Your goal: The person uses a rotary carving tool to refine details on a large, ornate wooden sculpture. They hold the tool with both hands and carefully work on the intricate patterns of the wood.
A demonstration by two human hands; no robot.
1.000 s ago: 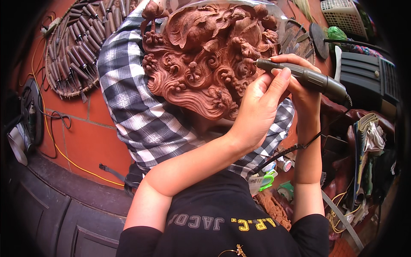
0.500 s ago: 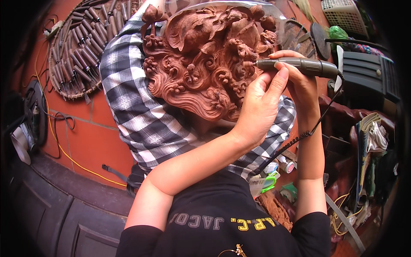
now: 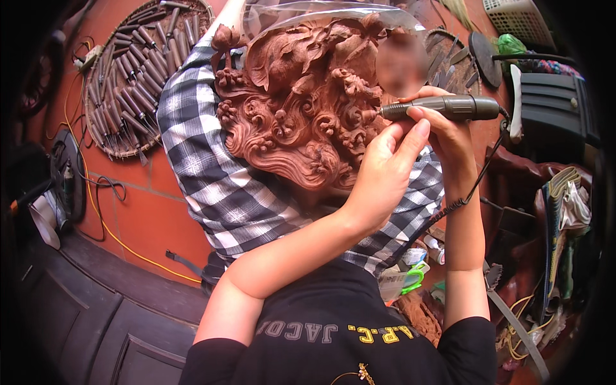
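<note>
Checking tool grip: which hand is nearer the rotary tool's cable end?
Right. The right hand wraps the rotary tool near its cable end; the left hand steadies nearer the tip, against the wood carving.

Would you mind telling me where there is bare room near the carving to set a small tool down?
The barest patch is the orange floor between the round tray of chisels and the checked cloth, crossed only by a yellow cord. Right of the carving it is crowded: both hands, the rotary tool, bottles, scissors and clutter.
</note>
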